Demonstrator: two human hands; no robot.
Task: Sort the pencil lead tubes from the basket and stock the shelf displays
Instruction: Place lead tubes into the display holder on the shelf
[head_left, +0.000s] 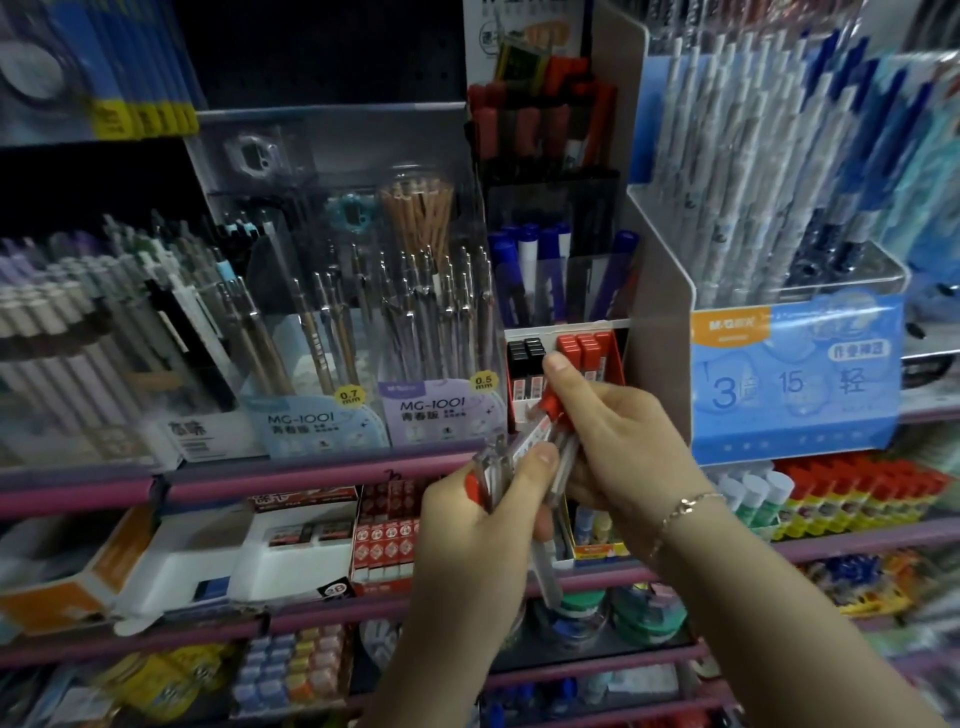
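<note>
My left hand (483, 525) grips a bundle of clear pencil lead tubes (511, 457) with red caps, thumb pressed over them. My right hand (618, 447) pinches red-capped lead tubes (551, 402) at the top of that bundle, just in front of the small red shelf display (615, 371). That display holds black-capped tubes (524, 353) on its left and red-capped tubes (584, 348) on its right. No basket is in view.
Mechanical pencil displays (363, 364) stand left of the lead display, a blue pen box (795, 384) to its right, markers (540, 260) above. Lower shelves carry eraser boxes (291, 545), red lead packs (384, 530) and glue sticks (857, 499).
</note>
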